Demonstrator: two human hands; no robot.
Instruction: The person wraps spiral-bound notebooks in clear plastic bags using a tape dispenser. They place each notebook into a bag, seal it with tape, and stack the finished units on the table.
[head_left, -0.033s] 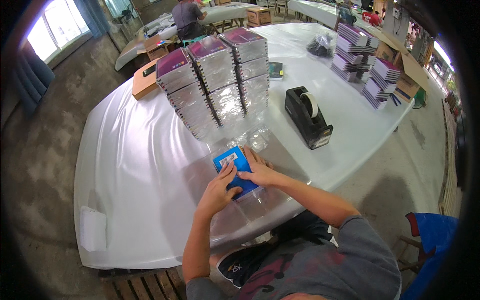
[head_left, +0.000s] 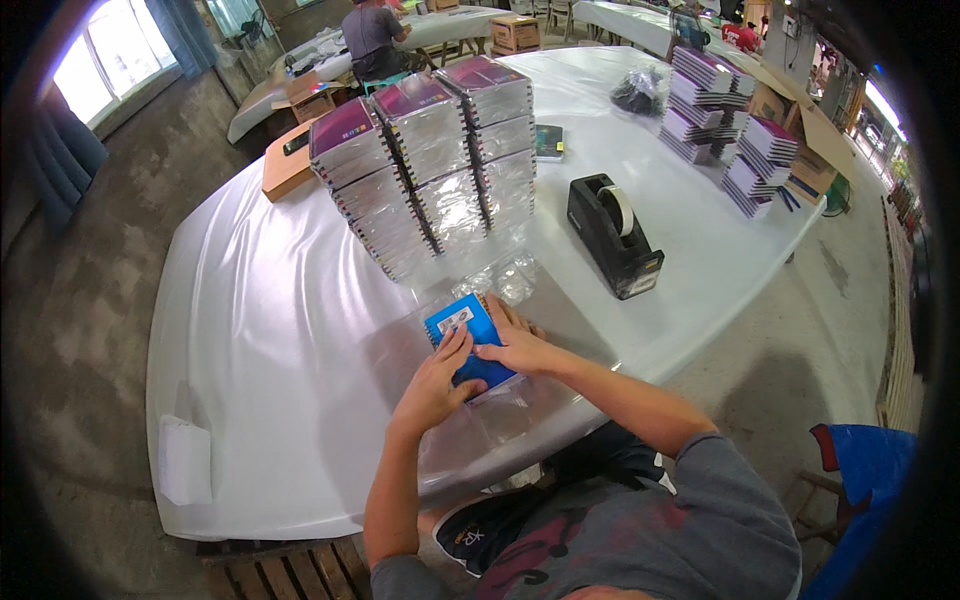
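In the head view, the left forearm (head_left: pixel 392 495) rises almost straight from the lower edge and leans slightly right near the wrist; the left hand (head_left: pixel 432 385) lies palm down over the near left part of a blue notebook (head_left: pixel 481 327), its fingers reaching forward across the cover, its thumb standing out to the right near the lower edge; the hand is spread, the thumb well parted from the fingers.

The right forearm (head_left: pixel 630 395) comes in slantwise from the lower right, bent at the elbow by the grey sleeve (head_left: pixel 735 480); the right hand (head_left: pixel 520 343) rests at the notebook's right side, its fingers stretched forward along that edge, its thumb pointing left across the cover toward the left fingers; whether it pinches the notebook cannot be told.

The notebook lies slightly turned on clear plastic (head_left: pixel 560 318) near the table's (head_left: pixel 260 330) front edge; wrapped stacks of notebooks (head_left: pixel 430 135) stand beyond it; a black tape dispenser (head_left: pixel 612 250) sits to the right.
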